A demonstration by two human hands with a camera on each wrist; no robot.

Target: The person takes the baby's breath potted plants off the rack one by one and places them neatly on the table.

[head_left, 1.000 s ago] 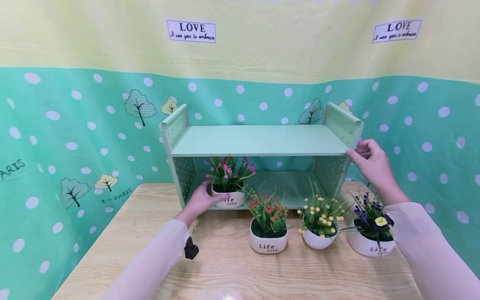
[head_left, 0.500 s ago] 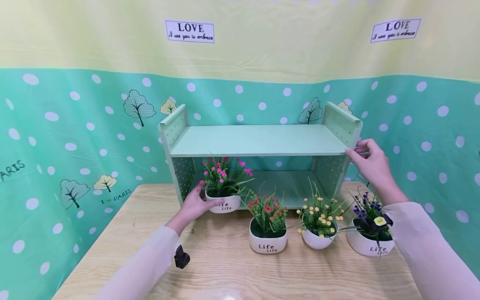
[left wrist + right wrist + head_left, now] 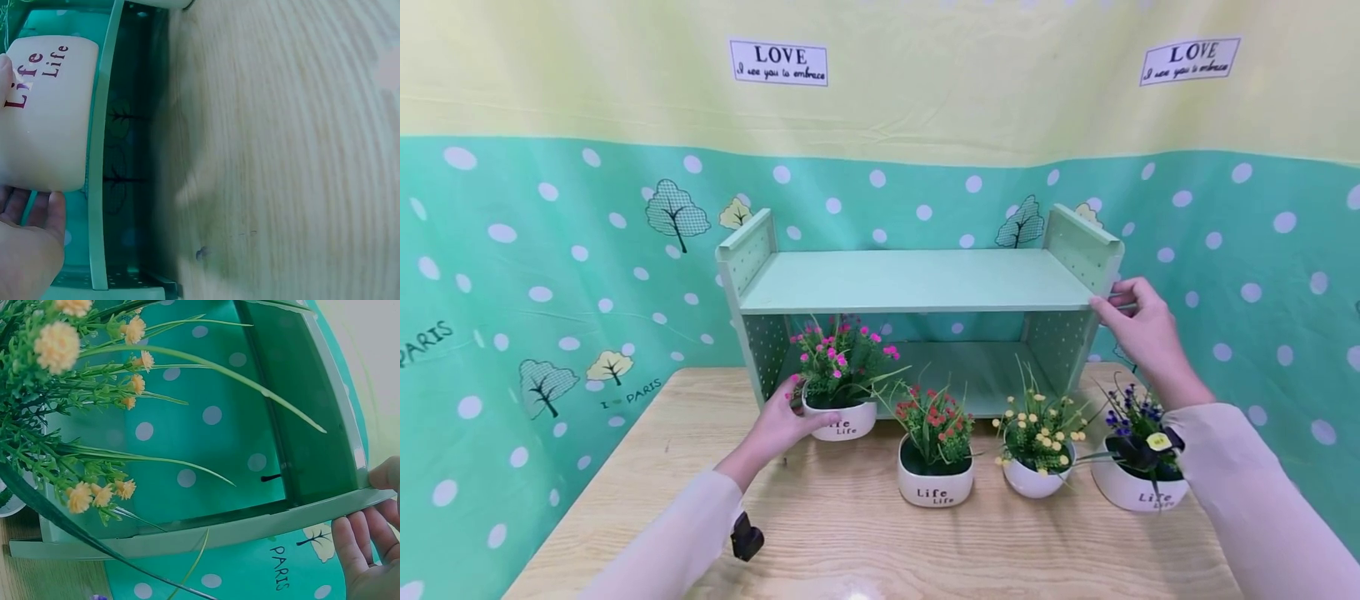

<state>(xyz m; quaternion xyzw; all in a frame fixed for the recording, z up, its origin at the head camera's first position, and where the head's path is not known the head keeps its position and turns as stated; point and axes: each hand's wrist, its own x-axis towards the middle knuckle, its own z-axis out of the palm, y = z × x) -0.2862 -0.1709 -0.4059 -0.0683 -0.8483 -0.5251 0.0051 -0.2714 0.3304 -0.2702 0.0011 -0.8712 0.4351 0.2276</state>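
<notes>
My left hand [image 3: 782, 425] grips a white "Life" flowerpot [image 3: 848, 422] with pink flowers [image 3: 838, 354], thumb across its front and fingers round its left side. The pot is at the front of the lower shelf of a pale green two-tier rack [image 3: 917, 279]. In the left wrist view the fingers lie along the white pot [image 3: 53, 125]. My right hand [image 3: 1142, 329] pinches the front edge of the rack's right side panel. The right wrist view shows its thumb on one face of the panel [image 3: 250, 528] and its fingers on the other.
Along the wooden table [image 3: 865, 542] stand a pot with red flowers [image 3: 936, 483], one with yellow flowers [image 3: 1037, 475] and one with purple flowers [image 3: 1138, 483]. A polka-dot curtain [image 3: 587, 275] hangs behind the rack, whose upper shelf is bare.
My left hand has drawn the pink flowerpot forward and to the left, out toward the front of the lower shelf. The right hand stays at the rack's side panel.
</notes>
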